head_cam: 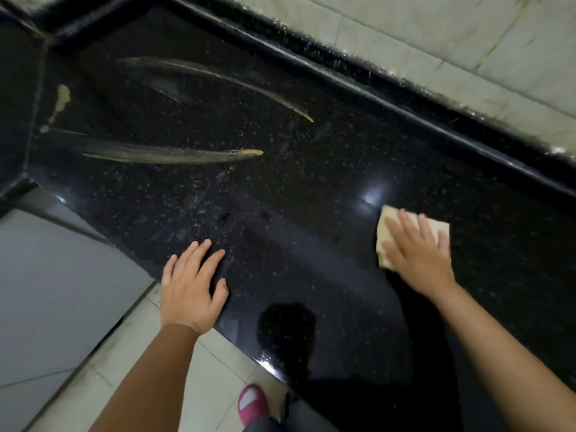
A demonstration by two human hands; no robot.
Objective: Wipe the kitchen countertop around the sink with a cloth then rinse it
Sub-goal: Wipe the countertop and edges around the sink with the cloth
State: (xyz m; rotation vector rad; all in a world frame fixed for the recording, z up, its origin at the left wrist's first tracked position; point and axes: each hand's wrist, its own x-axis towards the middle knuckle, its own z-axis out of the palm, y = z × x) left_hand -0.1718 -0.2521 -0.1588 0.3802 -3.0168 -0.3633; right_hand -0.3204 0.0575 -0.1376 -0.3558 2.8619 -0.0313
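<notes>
**Countertop wipe: hand positions and surface condition**

The right hand (417,247) lies flat on the cloth (386,222), fingers straight and slightly spread, pressing it onto the countertop (311,188). The cloth is a pale beige folded pad, located on the right part of the black speckled slab, near a bright light reflection (371,198). Its left and far edges show beyond the fingers.

The left hand (191,285) rests palm-down at the near edge of the slab, fingers straight and close together, thumb apart; it holds nothing.

Two long yellowish smears (187,155) cross the far left area, well apart from the cloth. A pale residue patch (62,96) sits beside the left seam. A raised black lip (405,104) borders the slab against the tiled wall (452,35).

Below the edge: floor tiles (212,369) and a pink slipper (252,403).
</notes>
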